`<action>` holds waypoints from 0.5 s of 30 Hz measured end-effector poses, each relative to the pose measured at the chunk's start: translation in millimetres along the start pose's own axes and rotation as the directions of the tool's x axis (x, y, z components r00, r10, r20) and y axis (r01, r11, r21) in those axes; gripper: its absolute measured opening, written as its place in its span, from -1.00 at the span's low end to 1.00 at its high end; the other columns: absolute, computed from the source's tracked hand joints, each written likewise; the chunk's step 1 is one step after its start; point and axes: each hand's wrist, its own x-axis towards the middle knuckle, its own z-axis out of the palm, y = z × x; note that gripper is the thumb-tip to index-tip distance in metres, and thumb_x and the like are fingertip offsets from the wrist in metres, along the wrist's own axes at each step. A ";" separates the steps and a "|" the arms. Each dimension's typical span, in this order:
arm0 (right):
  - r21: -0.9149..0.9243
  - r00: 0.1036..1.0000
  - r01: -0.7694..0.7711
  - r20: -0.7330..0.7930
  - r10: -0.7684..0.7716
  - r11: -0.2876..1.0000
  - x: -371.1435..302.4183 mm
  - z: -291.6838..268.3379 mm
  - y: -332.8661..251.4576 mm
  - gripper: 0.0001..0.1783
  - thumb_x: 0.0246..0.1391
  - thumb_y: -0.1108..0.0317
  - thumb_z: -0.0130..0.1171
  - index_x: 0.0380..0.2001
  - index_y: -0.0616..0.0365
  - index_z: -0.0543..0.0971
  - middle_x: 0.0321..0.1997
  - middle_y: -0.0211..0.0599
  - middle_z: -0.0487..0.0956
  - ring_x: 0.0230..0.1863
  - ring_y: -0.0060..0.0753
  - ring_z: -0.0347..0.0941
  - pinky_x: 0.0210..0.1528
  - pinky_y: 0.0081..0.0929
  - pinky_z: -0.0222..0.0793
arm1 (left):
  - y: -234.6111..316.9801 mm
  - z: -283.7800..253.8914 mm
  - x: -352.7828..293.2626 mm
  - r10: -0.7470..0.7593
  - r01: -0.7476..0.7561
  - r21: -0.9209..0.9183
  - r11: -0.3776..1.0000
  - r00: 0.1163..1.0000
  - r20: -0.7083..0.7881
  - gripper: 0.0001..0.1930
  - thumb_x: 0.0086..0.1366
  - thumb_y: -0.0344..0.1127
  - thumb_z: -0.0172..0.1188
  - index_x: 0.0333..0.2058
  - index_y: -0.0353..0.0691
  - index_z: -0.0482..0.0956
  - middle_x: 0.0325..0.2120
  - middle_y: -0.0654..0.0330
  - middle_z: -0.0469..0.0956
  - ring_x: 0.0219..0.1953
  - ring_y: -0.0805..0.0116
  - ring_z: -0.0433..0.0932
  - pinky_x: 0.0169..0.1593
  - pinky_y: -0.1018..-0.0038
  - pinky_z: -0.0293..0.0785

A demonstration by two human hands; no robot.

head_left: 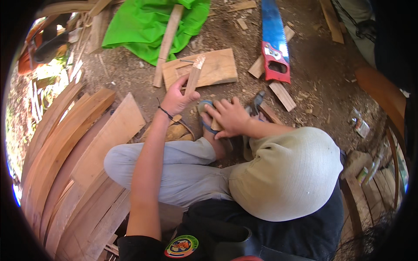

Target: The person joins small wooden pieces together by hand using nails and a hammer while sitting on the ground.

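My left hand (179,96) is closed around a short wooden stick (195,74), held upright with a paler, rough top end. Behind it lies a flat wooden board (220,65) with a shallow rectangular cut in its face. My right hand (230,116) is down by my sandalled foot (203,106), fingers bent over it. A small tan piece of wood (215,125) shows between its fingers and thumb, partly hidden. Just right of that hand lies a hammer (257,102) with a dark metal head.
A handsaw (276,56) with blue blade and red handle lies at the back right among wood offcuts (283,96). Green cloth (139,30) lies at the back under a wooden strip (169,43). Planks (87,165) are stacked left. Another person's arm (381,93) shows at the right.
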 end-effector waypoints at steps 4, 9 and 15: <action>0.179 0.945 -0.262 0.247 0.214 0.948 3.7 0.0 -4.9 0.15 -0.23 -0.24 0.43 0.33 0.14 0.19 0.13 -0.11 0.41 0.13 -0.07 0.36 0.04 -0.10 0.35 | 13.1 -5.3 -19.2 -0.061 0.061 0.002 0.998 0.998 0.033 0.06 -0.05 0.26 0.51 0.25 -0.35 0.25 0.02 0.16 0.43 0.04 0.42 0.43 0.02 0.46 0.50; 0.625 0.958 -0.163 -0.085 0.274 0.764 -25.7 14.5 24.1 0.03 -0.15 0.14 0.46 0.29 0.33 0.13 0.08 0.24 0.43 0.10 0.17 0.43 0.19 -0.18 0.36 | 26.7 15.0 -37.2 0.087 -0.101 0.589 0.802 0.995 0.051 -0.11 -0.06 0.03 0.53 0.12 -0.36 0.30 -0.07 0.01 0.42 0.03 0.11 0.44 0.14 0.29 0.39; 0.795 0.961 -0.122 -0.055 0.271 0.594 -60.8 8.5 32.5 0.12 -0.23 0.31 0.53 0.32 0.26 0.04 0.25 0.20 0.36 0.26 0.15 0.34 0.27 -0.16 0.28 | 24.9 61.8 -53.4 0.098 -0.196 0.759 0.621 0.980 0.173 -0.15 -0.17 -0.19 0.45 0.11 -0.37 0.28 -0.05 -0.10 0.42 -0.02 -0.13 0.39 0.10 0.19 0.37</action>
